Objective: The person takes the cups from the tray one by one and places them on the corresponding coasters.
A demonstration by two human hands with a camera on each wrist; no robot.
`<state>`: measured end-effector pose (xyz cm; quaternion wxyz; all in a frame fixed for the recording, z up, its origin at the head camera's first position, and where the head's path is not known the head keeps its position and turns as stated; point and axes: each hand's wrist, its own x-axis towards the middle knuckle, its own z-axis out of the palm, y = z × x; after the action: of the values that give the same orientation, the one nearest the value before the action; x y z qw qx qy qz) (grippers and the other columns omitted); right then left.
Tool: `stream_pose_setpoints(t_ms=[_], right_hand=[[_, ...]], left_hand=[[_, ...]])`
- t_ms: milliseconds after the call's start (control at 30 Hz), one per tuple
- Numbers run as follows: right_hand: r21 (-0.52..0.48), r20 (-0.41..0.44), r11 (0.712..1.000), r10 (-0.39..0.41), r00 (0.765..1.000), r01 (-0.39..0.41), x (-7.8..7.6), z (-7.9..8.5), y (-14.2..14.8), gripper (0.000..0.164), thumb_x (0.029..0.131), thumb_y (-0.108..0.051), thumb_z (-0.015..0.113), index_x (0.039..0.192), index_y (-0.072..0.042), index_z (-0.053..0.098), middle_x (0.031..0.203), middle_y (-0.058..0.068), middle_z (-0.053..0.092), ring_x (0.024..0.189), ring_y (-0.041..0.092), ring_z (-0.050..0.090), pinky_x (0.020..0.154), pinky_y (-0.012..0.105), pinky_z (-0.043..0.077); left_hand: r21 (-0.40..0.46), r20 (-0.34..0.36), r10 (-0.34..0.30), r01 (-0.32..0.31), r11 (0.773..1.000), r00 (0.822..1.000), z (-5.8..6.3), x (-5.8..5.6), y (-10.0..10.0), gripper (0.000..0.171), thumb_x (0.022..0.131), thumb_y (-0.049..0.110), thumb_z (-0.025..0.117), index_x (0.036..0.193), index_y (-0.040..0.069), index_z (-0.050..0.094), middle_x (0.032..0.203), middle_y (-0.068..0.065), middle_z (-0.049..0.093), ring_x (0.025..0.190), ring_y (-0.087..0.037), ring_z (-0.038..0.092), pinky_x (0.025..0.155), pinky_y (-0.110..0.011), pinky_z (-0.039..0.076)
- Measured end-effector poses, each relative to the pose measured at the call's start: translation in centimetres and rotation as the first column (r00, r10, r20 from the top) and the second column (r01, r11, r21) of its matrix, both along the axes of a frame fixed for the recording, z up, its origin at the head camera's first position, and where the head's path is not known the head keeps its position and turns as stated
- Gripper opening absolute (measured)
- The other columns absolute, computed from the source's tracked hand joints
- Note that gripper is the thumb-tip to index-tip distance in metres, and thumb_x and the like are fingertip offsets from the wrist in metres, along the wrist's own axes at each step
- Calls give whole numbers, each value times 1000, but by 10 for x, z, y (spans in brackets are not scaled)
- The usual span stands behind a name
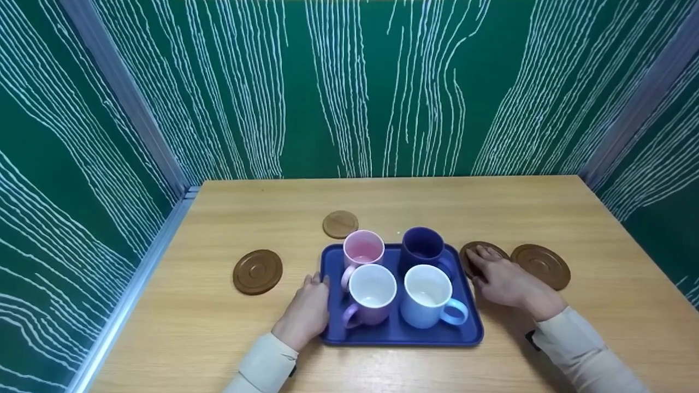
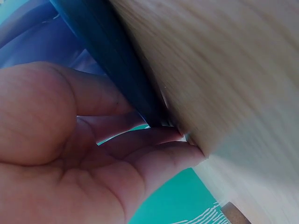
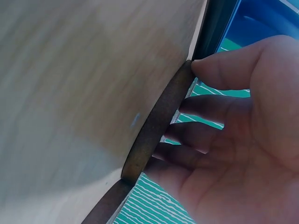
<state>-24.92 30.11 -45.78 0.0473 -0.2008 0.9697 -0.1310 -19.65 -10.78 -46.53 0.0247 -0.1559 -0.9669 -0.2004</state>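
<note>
My left hand (image 1: 304, 312) grips the left rim of a blue tray (image 1: 398, 338), thumb over the edge and fingers low along its outer side, close to the tabletop. Standing upright on the tray are a pink mug (image 1: 363, 245), a dark blue mug (image 1: 407, 261), a mauve mug (image 1: 375, 315) and a light blue mug (image 1: 419, 312). To the tray's right, my right hand (image 1: 508, 283) rests spread fingers on a brown round wooden coaster (image 3: 152, 130). The thumb tip touches that coaster's edge beside the tray.
Another brown coaster (image 1: 540, 267) lies right beside the one under my right hand. A third brown coaster (image 1: 258, 272) lies left of the tray, and a smaller, lighter coaster (image 1: 340, 224) sits behind the pink mug. Green walls with white lines border the wooden table (image 1: 262, 202).
</note>
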Motion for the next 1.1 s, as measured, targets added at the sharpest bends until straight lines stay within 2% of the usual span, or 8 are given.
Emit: stream_pose_setpoints(t_ms=[300, 533, 767, 1000, 1100], right_hand=[[1, 18, 1000, -16, 1000, 16, -3, 1, 5, 60, 100, -17, 58, 152, 9, 43, 156, 40, 33, 146, 57, 30, 112, 71, 33], [6, 25, 1000, 8, 1000, -8, -9, 3, 6, 60, 99, -17, 59, 151, 10, 44, 154, 42, 35, 144, 60, 30, 112, 70, 33], [7, 30, 1000, 16, 999, -16, -20, 1, 7, 60, 99, -16, 58, 151, 11, 43, 154, 42, 34, 144, 60, 30, 115, 69, 31], [19, 55, 1000, 3, 998, -4, -32, 1, 6, 62, 99, -17, 58, 152, 10, 41, 155, 41, 33, 145, 60, 28, 116, 68, 29], [25, 71, 1000, 2, 997, -4, -39, 3, 4, 63, 100, -18, 58, 153, 9, 40, 156, 41, 32, 145, 60, 27, 117, 68, 29]], left_hand=[[0, -1, 1, -1, 1000, 1000, 3, -3, 3, 43, 95, -2, 60, 135, -18, 57, 131, -37, 59, 113, -49, 61, 92, -57, 56], [-18, 14, -4, 4, 1000, 1000, 2, -4, 3, 50, 89, -7, 61, 136, -19, 55, 135, -40, 56, 120, -52, 59, 97, -57, 54], [-9, 11, -2, 2, 1000, 1000, -1, -3, 2, 50, 88, -7, 60, 136, -19, 55, 136, -41, 55, 121, -54, 58, 97, -59, 54], [-14, 33, 0, 1, 1000, 999, -2, -2, 1, 50, 90, -7, 60, 138, -19, 54, 138, -43, 52, 129, -57, 53, 105, -59, 49], [-11, 42, 8, -8, 1000, 999, -1, -1, -1, 50, 90, -8, 60, 139, -18, 53, 139, -42, 52, 126, -56, 55, 103, -59, 51]])
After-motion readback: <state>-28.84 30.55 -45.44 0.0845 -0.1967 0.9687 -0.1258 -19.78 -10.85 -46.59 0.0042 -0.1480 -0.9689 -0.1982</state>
